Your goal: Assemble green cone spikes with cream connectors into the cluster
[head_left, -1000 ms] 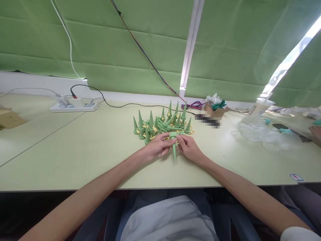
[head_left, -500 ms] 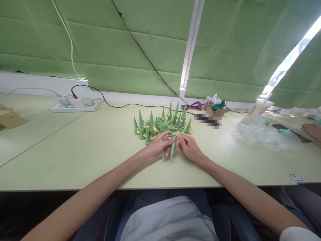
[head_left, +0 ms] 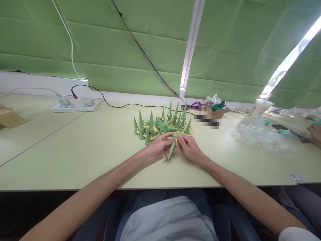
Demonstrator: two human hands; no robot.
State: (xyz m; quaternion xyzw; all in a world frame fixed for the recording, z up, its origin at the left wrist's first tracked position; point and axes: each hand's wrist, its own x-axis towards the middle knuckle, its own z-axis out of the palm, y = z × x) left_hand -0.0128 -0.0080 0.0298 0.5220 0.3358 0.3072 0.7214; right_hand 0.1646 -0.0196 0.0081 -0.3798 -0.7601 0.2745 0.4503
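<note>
A green cone-shaped piece is held between both hands, its tip pointing down and slightly left. My left hand is closed on it from the left, thumb on top. From the right, the pinched fingers of my right hand touch the wide end, where a bit of yellow shows. Just beyond my hands stands a cluster of similar green cones with small yellow parts among them, most upright and some lying down.
A white power strip lies at the back left, a cardboard piece at the far left. Behind right are a small open box, a plastic cup, clear plastic bags and a phone. Another person's hand shows at the right edge.
The held cone's tip has swung a little to the left. My hands have hardly moved. At the right edge, the other person's hand has shifted right.
</note>
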